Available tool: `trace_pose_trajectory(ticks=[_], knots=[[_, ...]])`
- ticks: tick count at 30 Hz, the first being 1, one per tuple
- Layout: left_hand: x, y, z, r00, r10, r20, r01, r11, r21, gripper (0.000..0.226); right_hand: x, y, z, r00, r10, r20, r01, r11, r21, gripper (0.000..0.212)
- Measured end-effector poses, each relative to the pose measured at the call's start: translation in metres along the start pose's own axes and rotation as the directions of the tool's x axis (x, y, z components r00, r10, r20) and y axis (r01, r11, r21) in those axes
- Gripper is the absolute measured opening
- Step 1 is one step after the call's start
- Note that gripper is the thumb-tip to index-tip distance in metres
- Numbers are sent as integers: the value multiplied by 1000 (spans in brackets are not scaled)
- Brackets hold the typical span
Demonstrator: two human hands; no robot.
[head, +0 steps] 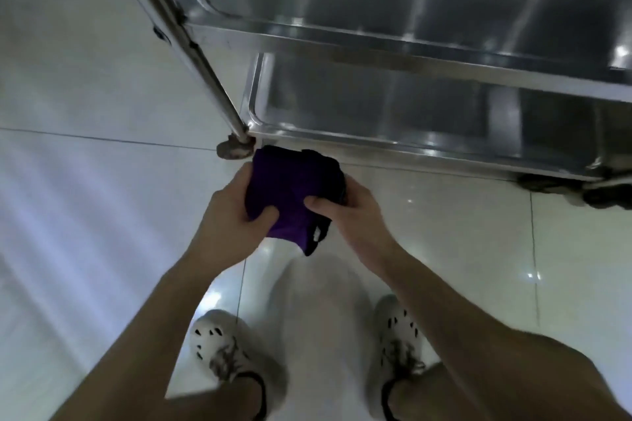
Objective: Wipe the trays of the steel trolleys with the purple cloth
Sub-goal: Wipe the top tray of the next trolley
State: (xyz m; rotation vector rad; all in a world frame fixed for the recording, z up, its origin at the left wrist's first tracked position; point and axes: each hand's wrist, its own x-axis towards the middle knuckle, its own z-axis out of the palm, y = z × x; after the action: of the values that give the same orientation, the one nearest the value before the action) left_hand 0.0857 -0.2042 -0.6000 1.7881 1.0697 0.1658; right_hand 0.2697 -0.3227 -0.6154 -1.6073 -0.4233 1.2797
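Glossy white floor tiles (85,95) with thin grout lines; the picture is soft with motion blur.

The purple cloth (290,188) is folded into a compact pad and held clear of the floor in front of the person. It is just short of the near-left corner of the trolley and is not seen to rest on any tray. Its long axis runs from the trolley back toward the person, and a loose dark tail hangs from the near end.

The left hand (236,218) grips the cloth's left edge, thumb pressed on top and fingers curled beneath. The right hand (349,215) grips the right edge in the same way, thumb on top and fingers wrapped round the side. Neither hand is free.

Beyond the cloth is the lower tray (342,143), and above it the upper tray (307,33), both bare steel. Their long sides run off to the right. An upright post (191,44) drops to a caster (234,148) just left of the cloth.

Judgement: the trays lie ahead and to the right of the fingers. The right hand is nearer the open tray surface, the left nearer the post, so a forward reach by the right hand looks the shorter path. Wiping is not yet begun.

White shoes (219,345) stand below.
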Motion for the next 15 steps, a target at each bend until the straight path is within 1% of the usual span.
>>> trace_pose_trajectory(ticks=[3, 5, 6, 7, 9, 10, 11, 14, 15], knots=[[-47, 8, 10, 994, -108, -15, 107, 991, -74, 57, -32, -15, -14, 1000, 19, 23, -15, 986, -166, 51], [-70, 28, 11, 986, -165, 30, 167, 984, -63, 61, -58, -31, -29, 997, 35, 75, -14, 963, -270, 51], [-78, 43, 10, 983, -178, 53, 181, 982, -55, 62, -72, -42, -38, 994, 68, 83, -37, 945, -324, 47], [-85, 61, 9, 980, -181, 77, 185, 982, -48, 59, -87, -55, -47, 990, 109, 85, -72, 933, -352, 40], [-97, 109, 2, 981, -150, 123, 152, 988, -1, 44, -117, -92, -67, 977, 180, 110, -132, 928, -347, 25], [-103, 137, -2, 982, -115, 151, 112, 993, 29, 38, -130, -116, -77, 972, 200, 127, -145, 926, -348, 27], [-108, 167, -6, 980, -75, 186, 66, 996, 54, 35, -143, -141, -89, 968, 211, 138, -149, 921, -361, 35], [-122, 264, -18, 961, 2, 277, -40, 990, 133, 28, -183, -225, -121, 948, 253, 195, -157, 901, -404, 74], [-126, 296, -24, 957, 28, 290, -71, 988, 137, 27, -196, -254, -131, 946, 240, 219, -133, 902, -412, 78]])
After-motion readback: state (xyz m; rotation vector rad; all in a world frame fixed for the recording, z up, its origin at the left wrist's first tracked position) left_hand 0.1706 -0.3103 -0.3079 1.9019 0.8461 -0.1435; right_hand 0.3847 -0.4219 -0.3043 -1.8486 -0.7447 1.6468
